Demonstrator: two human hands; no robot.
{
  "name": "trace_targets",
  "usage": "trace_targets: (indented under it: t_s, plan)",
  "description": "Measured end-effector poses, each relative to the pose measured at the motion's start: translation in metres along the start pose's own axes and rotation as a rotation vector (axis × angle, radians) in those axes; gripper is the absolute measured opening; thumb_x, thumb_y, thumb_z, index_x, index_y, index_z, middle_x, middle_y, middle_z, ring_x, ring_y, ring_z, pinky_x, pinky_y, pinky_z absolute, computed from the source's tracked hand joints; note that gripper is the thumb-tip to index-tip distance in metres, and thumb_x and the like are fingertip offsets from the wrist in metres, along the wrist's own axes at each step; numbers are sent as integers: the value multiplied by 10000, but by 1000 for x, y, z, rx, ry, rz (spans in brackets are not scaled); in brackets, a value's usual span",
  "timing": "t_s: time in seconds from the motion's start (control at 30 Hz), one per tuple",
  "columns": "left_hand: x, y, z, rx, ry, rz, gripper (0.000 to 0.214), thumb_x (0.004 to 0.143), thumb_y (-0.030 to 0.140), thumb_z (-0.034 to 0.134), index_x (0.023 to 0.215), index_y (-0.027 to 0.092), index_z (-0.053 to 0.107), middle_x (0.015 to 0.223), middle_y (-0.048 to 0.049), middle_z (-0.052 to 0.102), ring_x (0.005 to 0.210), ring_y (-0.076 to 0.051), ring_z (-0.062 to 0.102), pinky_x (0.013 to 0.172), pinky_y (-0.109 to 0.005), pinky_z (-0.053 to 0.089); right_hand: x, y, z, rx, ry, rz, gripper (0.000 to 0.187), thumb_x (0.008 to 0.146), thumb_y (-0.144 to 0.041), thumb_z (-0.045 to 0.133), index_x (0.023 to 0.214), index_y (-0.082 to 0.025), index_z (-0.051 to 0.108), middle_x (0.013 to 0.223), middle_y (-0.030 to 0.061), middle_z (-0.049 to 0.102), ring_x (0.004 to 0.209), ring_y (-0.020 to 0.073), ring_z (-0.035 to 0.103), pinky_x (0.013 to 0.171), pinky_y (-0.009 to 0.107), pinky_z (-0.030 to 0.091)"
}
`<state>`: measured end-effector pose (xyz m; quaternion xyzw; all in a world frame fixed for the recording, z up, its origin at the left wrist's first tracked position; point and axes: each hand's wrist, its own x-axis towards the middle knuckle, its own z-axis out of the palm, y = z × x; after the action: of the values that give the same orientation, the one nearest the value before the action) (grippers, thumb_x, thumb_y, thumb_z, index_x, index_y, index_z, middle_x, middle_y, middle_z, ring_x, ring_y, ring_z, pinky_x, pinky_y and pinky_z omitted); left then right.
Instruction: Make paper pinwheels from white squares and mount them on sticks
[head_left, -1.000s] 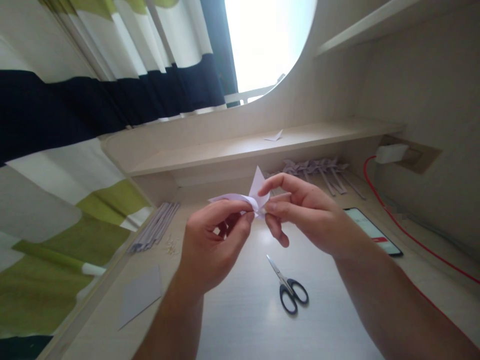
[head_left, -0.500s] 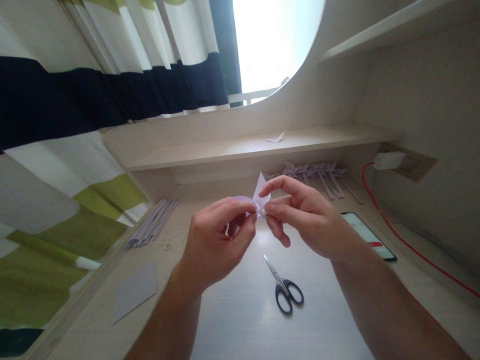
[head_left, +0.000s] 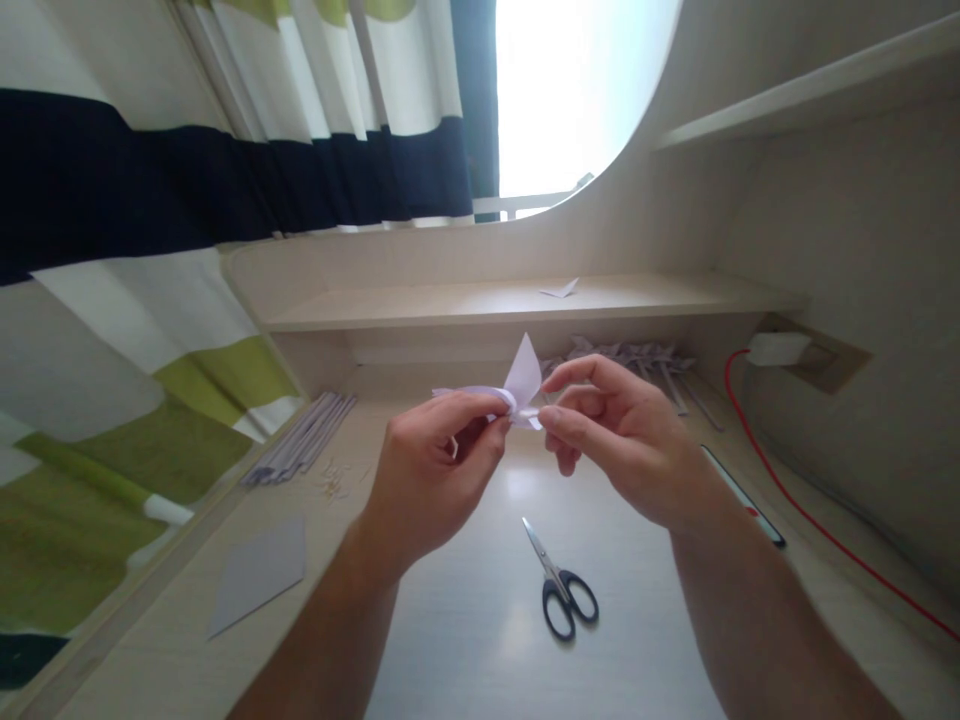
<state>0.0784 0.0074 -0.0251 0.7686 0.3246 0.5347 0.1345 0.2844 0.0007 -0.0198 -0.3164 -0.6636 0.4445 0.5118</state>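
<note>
- Sheet (head_left: pixel 259 575): left of the scissors (head_left: pixel 562 590), flat, apparently unused.
- Rods (head_left: pixel 300 440): beyond the scissors to the left, a straight pile with no folded tops showing, so seemingly not yet used.
- Bits (head_left: pixel 330 482): left of and beyond the scissors, small and loose, too tiny to identify.
- Left hand (head_left: pixel 442 475): above and left of the scissors, thumb and fingers pinching the paper.
- Paper (head_left: pixel 524 372): held up beyond the scissors, already folded, one point standing and a band curving left; it looks part-shaped, not finished.
- Folded piece (head_left: pixel 562 290): on the shelf (head_left: pixel 420 302) beyond the scissors, creased, lying apart.
- Bunch (head_left: pixel 634 358): beyond the scissors to the right, folded tops on stems, apparently done; count unclear.
- Right hand (head_left: pixel 637 445): above and right of the scissors, fingers bent at the paper's edge; I cannot tell whether it grips.
</note>
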Motion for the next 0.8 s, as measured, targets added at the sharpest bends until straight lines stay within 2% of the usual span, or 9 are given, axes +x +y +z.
trace_targets:
  t_s: [0.13,0.23,0.47,0.67,0.8]
  plan:
    - [-1,0,0,-23,8,-10,105,900,138,725,985,173,778,850,-36,763,613,-95,599,544,-226,477,-3,-5,0,-194,37,-3,185,968,-356,740,926,-178,708,759,6,677,648,128,631,586,248,507]
    - [-1,1,0,-34,-10,-16,98,896,142,728,975,172,778,837,-40,761,602,-98,594,528,-229,468,-4,-6,3,-303,48,6,207,1002,-375,686,929,-184,719,742,9,675,648,137,621,590,263,478]
    - [-2,3,-1,-49,-4,-60,125,873,90,696,937,175,761,785,-26,739,579,-98,588,514,-229,451,-3,-4,5,-287,27,8,226,1020,-379,651,908,-189,701,757,9,669,659,142,614,601,277,462]
    - [-3,2,-1,70,-13,33,148,860,74,691,947,176,755,806,-10,723,608,-86,576,593,-231,480,-5,-6,5,-357,23,3,229,1020,-375,646,888,-192,688,749,8,655,667,149,596,607,294,438]
    - [-2,3,-1,165,-25,101,138,865,77,680,937,171,752,742,4,675,609,-94,549,591,-241,455,-5,-8,5,-441,34,-2,238,1024,-344,630,854,-188,685,728,8,653,671,155,596,618,306,422]
